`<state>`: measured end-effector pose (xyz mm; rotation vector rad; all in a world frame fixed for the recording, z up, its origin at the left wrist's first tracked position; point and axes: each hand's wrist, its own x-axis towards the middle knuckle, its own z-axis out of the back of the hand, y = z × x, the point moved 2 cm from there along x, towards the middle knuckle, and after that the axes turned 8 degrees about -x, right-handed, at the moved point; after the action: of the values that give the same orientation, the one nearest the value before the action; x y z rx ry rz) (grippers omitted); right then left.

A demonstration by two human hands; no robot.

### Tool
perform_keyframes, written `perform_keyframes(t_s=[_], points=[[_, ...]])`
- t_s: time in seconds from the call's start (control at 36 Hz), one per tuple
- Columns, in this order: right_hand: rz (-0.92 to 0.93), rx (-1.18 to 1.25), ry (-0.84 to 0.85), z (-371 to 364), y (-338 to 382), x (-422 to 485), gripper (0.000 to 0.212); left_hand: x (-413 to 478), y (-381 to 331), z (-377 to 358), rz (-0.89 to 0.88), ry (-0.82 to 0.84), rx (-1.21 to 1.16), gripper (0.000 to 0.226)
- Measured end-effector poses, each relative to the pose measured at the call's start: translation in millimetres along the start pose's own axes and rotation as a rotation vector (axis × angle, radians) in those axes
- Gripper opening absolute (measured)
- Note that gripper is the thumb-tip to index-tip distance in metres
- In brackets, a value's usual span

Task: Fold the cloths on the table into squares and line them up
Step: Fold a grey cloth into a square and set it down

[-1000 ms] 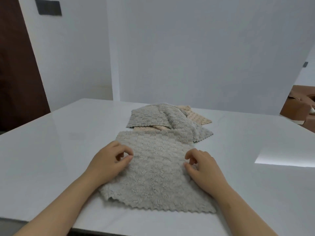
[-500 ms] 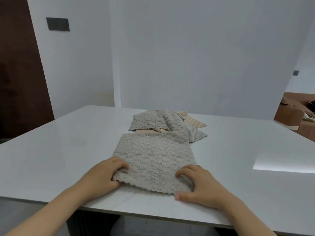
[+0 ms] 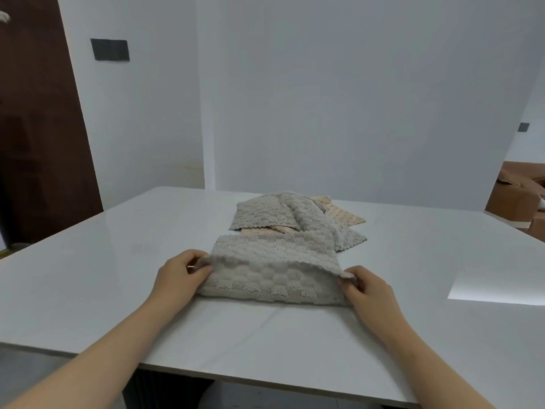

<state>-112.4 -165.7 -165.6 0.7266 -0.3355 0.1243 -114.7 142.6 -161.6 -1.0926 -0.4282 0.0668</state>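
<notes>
the grey cloth (image 3: 274, 270) lies on the white table (image 3: 88, 276), near the front edge and about midway across. the left hand (image 3: 177, 278) pinches its left corner between thumb and fingers, and the right hand (image 3: 368, 290) pinches the right corner. both are grasping, with the scalloped edge held up off the table and doubled over the rest of the cloth. just behind sits a pile (image 3: 295, 219) of grey and peach cloths, close against its far edge.

Fluffy grey terry cloth (image 3: 274, 273) on a glossy, smooth table (image 3: 88, 276)
</notes>
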Motion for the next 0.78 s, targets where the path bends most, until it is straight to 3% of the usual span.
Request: perform_keyframes(t_s=[0.19, 0.44, 0.78], points=[[-0.072, -0.063, 0.003, 3.6, -1.5, 2.6, 0.039, -2.7, 2.0, -0.1, -0.008, 0.111, 0.192, 0.011], [-0.134, 0.029, 0.028, 11.2, 3.4, 12.4, 0.017, 1.4, -5.4, 6.5, 0.057, 0.127, 0.072, 0.013], [-0.207, 0.1, -0.142, -4.4, -3.5, 73.7, 0.017, 71.9, -1.6, -24.9, 0.153, 0.016, -0.046, 0.016]])
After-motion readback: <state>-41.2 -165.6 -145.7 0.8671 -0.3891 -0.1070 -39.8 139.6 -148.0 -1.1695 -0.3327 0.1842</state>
